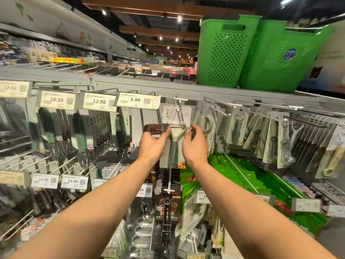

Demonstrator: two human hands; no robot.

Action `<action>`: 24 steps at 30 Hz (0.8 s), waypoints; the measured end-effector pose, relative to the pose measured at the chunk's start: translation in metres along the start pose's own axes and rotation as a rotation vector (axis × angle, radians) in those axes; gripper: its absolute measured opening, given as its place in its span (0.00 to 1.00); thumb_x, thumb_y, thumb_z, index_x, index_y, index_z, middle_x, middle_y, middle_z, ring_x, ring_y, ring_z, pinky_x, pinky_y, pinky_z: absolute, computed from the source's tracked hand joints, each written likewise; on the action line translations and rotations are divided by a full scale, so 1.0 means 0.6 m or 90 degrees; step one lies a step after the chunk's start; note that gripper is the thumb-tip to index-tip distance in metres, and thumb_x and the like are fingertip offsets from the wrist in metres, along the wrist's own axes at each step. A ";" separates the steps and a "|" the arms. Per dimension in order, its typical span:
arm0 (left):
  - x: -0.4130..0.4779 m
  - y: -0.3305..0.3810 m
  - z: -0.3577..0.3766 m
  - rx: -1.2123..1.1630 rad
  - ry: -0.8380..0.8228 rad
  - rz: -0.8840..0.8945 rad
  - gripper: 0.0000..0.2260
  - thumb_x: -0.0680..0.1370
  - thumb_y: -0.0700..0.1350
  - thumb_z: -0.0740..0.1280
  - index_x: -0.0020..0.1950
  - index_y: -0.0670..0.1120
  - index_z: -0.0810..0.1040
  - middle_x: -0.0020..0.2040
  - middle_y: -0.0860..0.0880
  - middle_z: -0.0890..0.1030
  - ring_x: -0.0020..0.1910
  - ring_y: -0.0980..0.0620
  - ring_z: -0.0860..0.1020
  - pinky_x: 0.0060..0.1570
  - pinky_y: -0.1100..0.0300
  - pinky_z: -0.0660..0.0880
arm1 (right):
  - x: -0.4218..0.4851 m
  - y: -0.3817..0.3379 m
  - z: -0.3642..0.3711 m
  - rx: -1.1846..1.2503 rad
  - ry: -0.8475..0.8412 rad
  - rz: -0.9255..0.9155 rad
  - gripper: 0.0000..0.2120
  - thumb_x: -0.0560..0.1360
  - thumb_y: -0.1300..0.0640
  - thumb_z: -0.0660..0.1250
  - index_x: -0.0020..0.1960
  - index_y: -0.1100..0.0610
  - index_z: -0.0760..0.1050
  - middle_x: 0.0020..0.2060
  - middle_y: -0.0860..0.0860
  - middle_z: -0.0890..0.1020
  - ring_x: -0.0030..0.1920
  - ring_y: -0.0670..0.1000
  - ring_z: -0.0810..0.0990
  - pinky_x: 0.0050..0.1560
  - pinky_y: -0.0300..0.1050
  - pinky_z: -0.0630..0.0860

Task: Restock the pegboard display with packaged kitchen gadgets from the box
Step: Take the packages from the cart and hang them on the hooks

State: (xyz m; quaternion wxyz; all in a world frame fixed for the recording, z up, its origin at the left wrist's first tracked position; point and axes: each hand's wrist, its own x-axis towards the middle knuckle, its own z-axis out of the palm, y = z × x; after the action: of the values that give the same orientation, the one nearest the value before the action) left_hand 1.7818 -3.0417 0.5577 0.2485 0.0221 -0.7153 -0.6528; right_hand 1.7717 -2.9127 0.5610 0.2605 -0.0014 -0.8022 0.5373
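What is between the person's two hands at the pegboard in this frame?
The head view shows a packaged Y-peeler between the left hand and the right hand. Each hand pinches one side edge of its card.

Grey shelf top [141,84] — green basket [222,53] beside a second basket [280,58], seemingly touching.

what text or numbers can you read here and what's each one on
"10.50": two upper-left price tags
"12.90": third price tag
"5.99": fourth price tag
"14.90": two lower price tags
"厨美利": peeler package
"超能": right green basket
Small print, QR codes and the remaining tags: too blurred to read.
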 end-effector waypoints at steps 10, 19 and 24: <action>0.022 -0.008 0.014 0.009 -0.093 -0.029 0.21 0.88 0.47 0.58 0.81 0.55 0.65 0.64 0.55 0.73 0.63 0.56 0.69 0.60 0.64 0.62 | -0.007 0.007 0.003 0.060 -0.084 -0.007 0.29 0.85 0.38 0.50 0.83 0.48 0.55 0.80 0.48 0.65 0.80 0.52 0.61 0.76 0.47 0.56; 0.031 -0.023 0.030 0.008 -0.097 -0.002 0.22 0.88 0.45 0.59 0.82 0.57 0.65 0.64 0.56 0.74 0.62 0.59 0.72 0.39 0.85 0.64 | 0.013 0.031 0.032 -0.007 -0.145 -0.029 0.34 0.84 0.38 0.54 0.84 0.49 0.47 0.82 0.50 0.60 0.80 0.53 0.60 0.80 0.54 0.57; 0.046 -0.033 0.035 0.033 -0.065 0.059 0.21 0.88 0.47 0.60 0.82 0.57 0.66 0.70 0.56 0.74 0.66 0.59 0.73 0.62 0.71 0.69 | 0.039 0.036 0.041 0.006 -0.164 0.002 0.35 0.83 0.35 0.52 0.83 0.42 0.38 0.82 0.50 0.58 0.81 0.55 0.57 0.81 0.57 0.55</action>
State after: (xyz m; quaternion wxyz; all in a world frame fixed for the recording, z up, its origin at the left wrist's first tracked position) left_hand 1.7437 -3.0350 0.5478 0.2410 -0.0377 -0.7440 -0.6221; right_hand 1.7351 -2.9181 0.5448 0.1547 0.0677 -0.8263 0.5373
